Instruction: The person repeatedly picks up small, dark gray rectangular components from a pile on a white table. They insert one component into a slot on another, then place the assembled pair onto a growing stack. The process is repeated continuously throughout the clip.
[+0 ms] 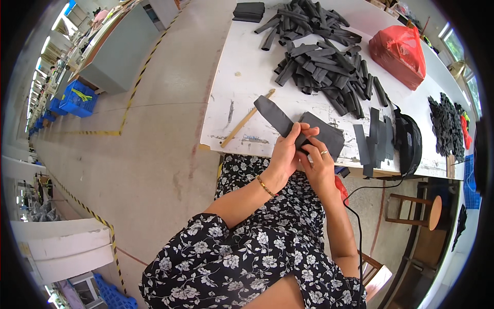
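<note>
- Two bare hands are together at the near edge of the worktop, both at the same dark strip.
- The left hand grips the strip near its lower end, the rest reaching up and left above the worktop, past a slim wooden stick.
- The right hand has its fingers bent at that lower end; whether they pinch it is hidden, so I cannot tell.
- The work looks like shaping or aligning that end: the left grip should stay firm and close to it, so the material does not twist.
- Light, even fingertip pressure from the right would probably keep the edges matched and avoid creases.
- A flat stack of dark pieces lies just beyond the right hand; keeping the knuckles off it should leave it square.
- Dark tubes are heaped farther back, leaving elbow room.
</note>
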Action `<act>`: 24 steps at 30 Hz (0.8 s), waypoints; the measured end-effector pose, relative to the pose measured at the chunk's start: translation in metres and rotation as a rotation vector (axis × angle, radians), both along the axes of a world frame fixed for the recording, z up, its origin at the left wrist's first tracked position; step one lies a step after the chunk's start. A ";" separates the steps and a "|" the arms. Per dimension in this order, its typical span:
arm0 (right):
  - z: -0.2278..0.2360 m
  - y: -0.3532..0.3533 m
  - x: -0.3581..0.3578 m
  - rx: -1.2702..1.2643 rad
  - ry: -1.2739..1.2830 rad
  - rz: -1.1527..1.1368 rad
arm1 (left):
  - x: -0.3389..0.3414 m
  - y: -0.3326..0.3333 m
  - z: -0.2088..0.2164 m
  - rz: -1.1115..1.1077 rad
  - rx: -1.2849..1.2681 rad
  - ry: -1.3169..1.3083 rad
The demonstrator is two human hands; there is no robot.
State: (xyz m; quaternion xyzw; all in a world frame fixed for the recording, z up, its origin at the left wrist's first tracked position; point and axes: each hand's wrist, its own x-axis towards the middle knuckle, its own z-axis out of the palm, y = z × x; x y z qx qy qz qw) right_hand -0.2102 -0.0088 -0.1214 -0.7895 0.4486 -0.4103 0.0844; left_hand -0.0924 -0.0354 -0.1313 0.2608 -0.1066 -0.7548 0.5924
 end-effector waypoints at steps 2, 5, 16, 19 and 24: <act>0.002 0.006 -0.001 0.061 0.035 -0.052 | 0.003 -0.003 -0.002 -0.010 0.004 -0.006; 0.004 0.008 -0.006 0.113 0.041 0.001 | 0.009 -0.008 -0.005 -0.015 -0.045 -0.035; -0.004 0.017 -0.035 -0.057 0.093 0.087 | 0.014 -0.031 0.021 0.200 0.129 -0.070; -0.006 0.023 -0.041 -0.029 0.094 0.081 | 0.007 -0.027 0.025 0.213 0.139 -0.055; -0.010 0.019 -0.039 -0.030 0.037 0.079 | 0.001 -0.026 0.019 0.233 0.193 -0.088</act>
